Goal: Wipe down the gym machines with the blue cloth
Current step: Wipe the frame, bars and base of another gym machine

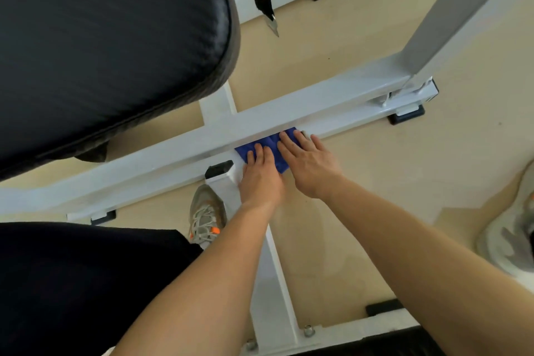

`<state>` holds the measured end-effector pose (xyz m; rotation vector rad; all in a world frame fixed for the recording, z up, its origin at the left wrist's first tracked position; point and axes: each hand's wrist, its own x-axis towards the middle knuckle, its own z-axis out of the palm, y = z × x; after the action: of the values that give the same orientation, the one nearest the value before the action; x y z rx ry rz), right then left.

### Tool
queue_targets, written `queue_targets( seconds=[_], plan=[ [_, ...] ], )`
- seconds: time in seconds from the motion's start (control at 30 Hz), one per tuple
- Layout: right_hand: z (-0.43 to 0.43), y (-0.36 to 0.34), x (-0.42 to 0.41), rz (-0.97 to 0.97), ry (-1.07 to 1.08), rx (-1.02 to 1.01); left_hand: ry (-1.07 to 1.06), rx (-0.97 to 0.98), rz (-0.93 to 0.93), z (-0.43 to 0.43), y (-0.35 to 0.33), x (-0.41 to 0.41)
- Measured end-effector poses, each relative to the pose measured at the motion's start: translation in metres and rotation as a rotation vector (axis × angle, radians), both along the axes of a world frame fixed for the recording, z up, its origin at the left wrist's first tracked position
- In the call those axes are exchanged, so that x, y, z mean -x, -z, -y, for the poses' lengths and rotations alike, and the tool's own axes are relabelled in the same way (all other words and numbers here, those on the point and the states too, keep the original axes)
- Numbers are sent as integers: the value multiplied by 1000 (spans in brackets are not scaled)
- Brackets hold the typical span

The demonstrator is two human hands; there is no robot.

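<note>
While the blue cloth (267, 150) lies flat on the white crossbar (341, 101) of the machine's floor frame, close to where the bar meets the stub post with the black end cap (219, 168), both hands press down on it with open palms. The left hand (261, 179) covers the cloth's near left part and the right hand (309, 165) its right part; the fingers (289, 140) of both lie stretched out and flat, pinning the cloth but not gripping it. With no fold pinched, the cloth could bunch up or slip off the bar's edge onto the floor (361, 182) if a stroke runs too far. Pushed leftward, the left knuckles could knock the capped post. The black seat pad (101, 37) hangs close overhead, so a careless rise risks a bumped head. A shoe (206, 215) stands just beside the frame, and leaning further forward could upset balance.
</note>
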<state>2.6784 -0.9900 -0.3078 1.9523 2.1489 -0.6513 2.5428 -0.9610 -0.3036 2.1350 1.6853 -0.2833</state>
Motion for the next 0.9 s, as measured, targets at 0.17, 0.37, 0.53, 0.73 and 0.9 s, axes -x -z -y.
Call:
queue_targets(
  seconds=[0.17, 0.37, 0.53, 0.73, 0.9],
  plan=[
    [11, 4, -67, 79, 126, -11, 260, -67, 12, 0, 8, -30],
    [36, 2, -127, 112, 337, 16, 423, -1, 126, 3, 16, -88],
    [28, 1, -106, 22, 298, 3, 443, -52, 121, 8, 13, -59],
    [15, 7, -50, -81, 294, -163, 241, -87, 231, 7, 3, -28],
    [-2, 13, -48, -18, 337, -336, 162, -182, 258, -6, -3, -29]
  ],
)
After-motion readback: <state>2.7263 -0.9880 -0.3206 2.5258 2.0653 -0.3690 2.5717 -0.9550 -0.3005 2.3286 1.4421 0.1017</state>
